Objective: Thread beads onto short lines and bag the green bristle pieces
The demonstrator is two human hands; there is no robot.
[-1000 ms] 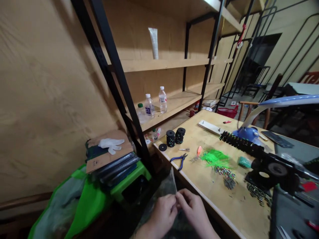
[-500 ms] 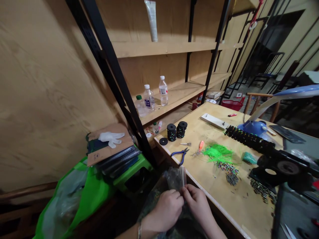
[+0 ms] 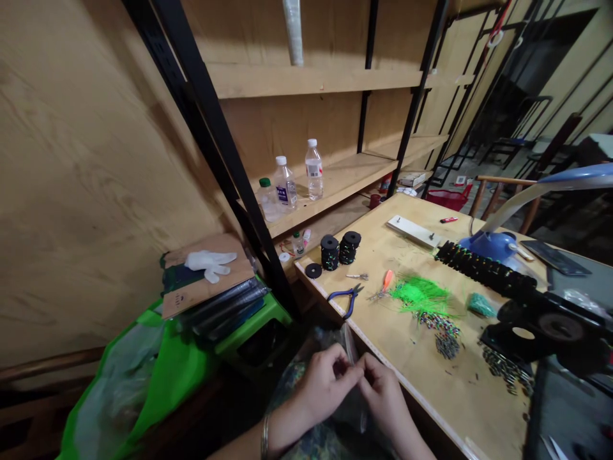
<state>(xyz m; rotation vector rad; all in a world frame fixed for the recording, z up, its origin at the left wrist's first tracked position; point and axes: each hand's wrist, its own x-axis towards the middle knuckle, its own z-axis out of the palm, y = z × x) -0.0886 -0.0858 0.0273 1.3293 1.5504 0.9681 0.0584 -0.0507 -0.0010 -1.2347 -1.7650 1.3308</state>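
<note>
Clear plastic bag (image 3: 350,345) pinched by left hand (image 3: 325,390) and right hand (image 3: 383,399) beside the bench (image 3: 460,396).
Fingers (image 3: 357,374) held narrow on it; green fibre tuft (image 3: 421,295) and beaded strands (image 3: 443,335) lie loose on the bench.

Thin glossy clear plastic bag (image 3: 350,345), matt smooth plywood workbench (image 3: 460,383), black painted-metal shelf uprights (image 3: 224,147).

Bare L hand (image 3: 325,390) & bare R hand (image 3: 383,402) at btm ctr of frame, both w/o gloves. Thin silver-toned metal bangle (image 3: 264,437) on L wrist, lower ctr. Bare L forearm (image 3: 239,447) & bare R forearm (image 3: 412,444) run off btm edge, no visible markings.
</note>
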